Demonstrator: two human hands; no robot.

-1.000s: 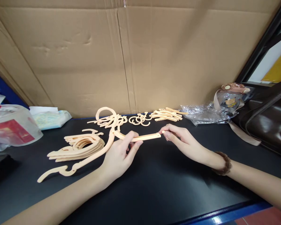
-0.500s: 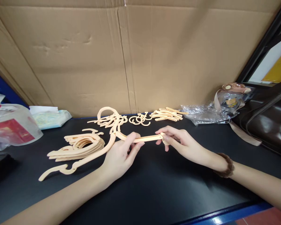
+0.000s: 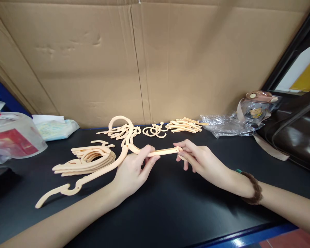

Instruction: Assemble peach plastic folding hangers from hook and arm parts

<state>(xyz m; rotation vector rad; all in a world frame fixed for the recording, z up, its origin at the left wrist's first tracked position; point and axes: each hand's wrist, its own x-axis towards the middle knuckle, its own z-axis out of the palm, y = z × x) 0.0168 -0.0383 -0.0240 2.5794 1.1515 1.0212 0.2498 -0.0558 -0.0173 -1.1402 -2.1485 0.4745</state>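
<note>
A cream folding clothes hanger (image 3: 103, 168) is spread out above the black table, its round hook pointing away from me. My left hand (image 3: 134, 168) is closed on the hanger's right arm, thumb and fingers pinching it near the middle. At that arm's outer end, my right hand (image 3: 196, 156) pinches a small rounded end piece, mostly hidden by the fingers. The hanger's left arm runs out to a notched, curved tip at the lower left. Behind it lies a stack of folded hangers (image 3: 92, 163).
Loose hook parts (image 3: 156, 130) and a pile of straight strips (image 3: 186, 125) lie along the cardboard wall (image 3: 92, 69). Crumpled clear plastic (image 3: 222, 124) and a strapped bottle (image 3: 255, 106) are at the right. A tissue pack (image 3: 58, 130) and a translucent container (image 3: 17, 136) sit left.
My right hand has turned slightly at the arm's end, and the end piece has swung inward under the fingers. The hanger's left tip has shifted a little down and left.
</note>
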